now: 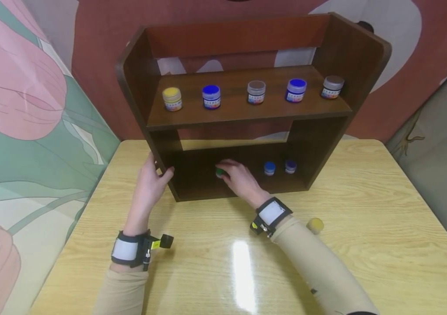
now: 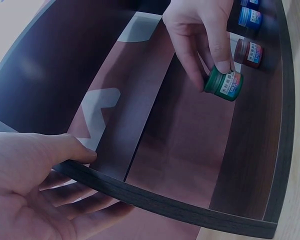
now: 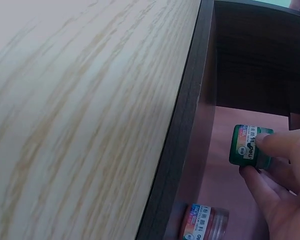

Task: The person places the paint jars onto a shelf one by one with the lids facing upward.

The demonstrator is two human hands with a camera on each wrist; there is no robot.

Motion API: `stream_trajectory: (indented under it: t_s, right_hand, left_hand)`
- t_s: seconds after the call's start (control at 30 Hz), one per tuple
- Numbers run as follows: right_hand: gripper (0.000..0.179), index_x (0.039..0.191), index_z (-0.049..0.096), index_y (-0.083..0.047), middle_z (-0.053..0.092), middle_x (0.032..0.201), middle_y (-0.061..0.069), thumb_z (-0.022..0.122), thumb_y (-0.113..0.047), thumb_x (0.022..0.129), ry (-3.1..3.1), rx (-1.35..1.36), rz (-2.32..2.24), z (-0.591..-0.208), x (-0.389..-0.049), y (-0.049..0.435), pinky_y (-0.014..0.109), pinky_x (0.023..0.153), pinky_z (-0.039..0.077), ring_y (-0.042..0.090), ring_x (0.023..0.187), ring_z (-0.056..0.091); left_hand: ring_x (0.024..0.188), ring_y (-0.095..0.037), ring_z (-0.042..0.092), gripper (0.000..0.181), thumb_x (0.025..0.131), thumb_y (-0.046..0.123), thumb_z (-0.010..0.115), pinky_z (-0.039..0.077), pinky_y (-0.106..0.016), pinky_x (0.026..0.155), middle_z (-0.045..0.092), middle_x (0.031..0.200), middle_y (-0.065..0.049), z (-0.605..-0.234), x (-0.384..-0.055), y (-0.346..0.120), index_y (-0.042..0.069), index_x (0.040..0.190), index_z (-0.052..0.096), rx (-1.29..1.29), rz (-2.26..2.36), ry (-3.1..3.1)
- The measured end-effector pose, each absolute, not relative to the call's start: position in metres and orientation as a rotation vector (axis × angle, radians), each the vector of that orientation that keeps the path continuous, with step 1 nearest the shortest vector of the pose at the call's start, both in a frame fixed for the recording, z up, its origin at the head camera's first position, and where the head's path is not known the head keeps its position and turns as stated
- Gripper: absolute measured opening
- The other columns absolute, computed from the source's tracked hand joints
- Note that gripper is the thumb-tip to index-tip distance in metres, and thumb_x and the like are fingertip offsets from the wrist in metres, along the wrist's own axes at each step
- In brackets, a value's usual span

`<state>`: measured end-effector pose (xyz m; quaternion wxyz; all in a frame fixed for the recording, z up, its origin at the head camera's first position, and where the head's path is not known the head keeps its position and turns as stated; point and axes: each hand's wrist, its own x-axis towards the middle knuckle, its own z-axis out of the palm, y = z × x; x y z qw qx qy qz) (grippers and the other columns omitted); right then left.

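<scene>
My right hand (image 1: 244, 180) pinches a small green paint jar (image 3: 244, 145) between thumb and fingers, inside the lower compartment of a dark brown wooden shelf (image 1: 255, 117). In the left wrist view the green jar is tilted. A red paint jar (image 2: 249, 53) stands close by; in the head view the right hand hides it. Beyond it on the lower board are a blue jar (image 1: 269, 169) and a dark blue-violet jar (image 1: 290, 166). My left hand (image 1: 150, 181) grips the front edge of the shelf's left side panel, thumb inside and fingers outside.
The upper board carries several jars: yellow (image 1: 172, 99), blue (image 1: 211, 97), brown (image 1: 256, 92), another blue (image 1: 296, 91) and another brown (image 1: 332, 87). A yellow-topped jar (image 1: 315, 225) stands on the wooden table (image 1: 199, 262) by the right forearm. Patterned cloth (image 1: 101, 65) hangs behind.
</scene>
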<state>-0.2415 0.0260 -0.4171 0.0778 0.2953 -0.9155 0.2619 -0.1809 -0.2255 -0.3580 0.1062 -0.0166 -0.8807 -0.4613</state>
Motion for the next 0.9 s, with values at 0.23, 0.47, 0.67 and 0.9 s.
stream_trajectory:
  t_s: [0.23,0.47,0.67,0.9]
  right_hand:
    - [0.037,0.128,0.066,-0.006,0.064,0.135,0.013,0.07,-0.007,0.091,-2.713,0.892,0.761,-0.421,-0.244,0.021,0.037,0.097,0.058,0.028,0.118,0.066]
    - [0.037,0.128,0.066,-0.007,0.064,0.135,0.012,0.069,-0.008,0.092,-2.719,0.878,0.756,-0.425,-0.244,0.019,0.037,0.096,0.058,0.027,0.117,0.067]
    - [0.038,0.129,0.066,-0.01,0.063,0.136,0.01,0.07,-0.01,0.092,-2.734,0.856,0.748,-0.426,-0.245,0.017,0.042,0.094,0.059,0.027,0.118,0.066]
    - [0.038,0.131,0.065,-0.01,0.062,0.139,0.01,0.068,-0.009,0.093,-2.753,0.845,0.767,-0.428,-0.248,0.012,0.045,0.092,0.059,0.028,0.12,0.065]
  left_hand:
    - [0.138,-0.046,0.046,0.057,0.096,0.009,0.06,0.053,-0.058,0.099,0.047,0.148,-0.024,-0.358,-0.181,-0.226,0.002,0.147,0.035,-0.054,-1.353,-2.588]
    - [0.139,-0.046,0.045,0.057,0.097,0.01,0.06,0.052,-0.058,0.1,0.047,0.148,-0.024,-0.358,-0.18,-0.225,0.001,0.147,0.035,-0.048,-1.361,-2.596]
    - [0.141,-0.045,0.044,0.058,0.097,0.01,0.06,0.051,-0.058,0.102,0.046,0.15,-0.023,-0.357,-0.18,-0.225,0.002,0.148,0.034,-0.036,-1.379,-2.601]
    - [0.141,-0.045,0.044,0.058,0.097,0.01,0.061,0.051,-0.058,0.101,0.046,0.15,-0.023,-0.357,-0.18,-0.226,0.002,0.148,0.034,-0.039,-1.372,-2.596]
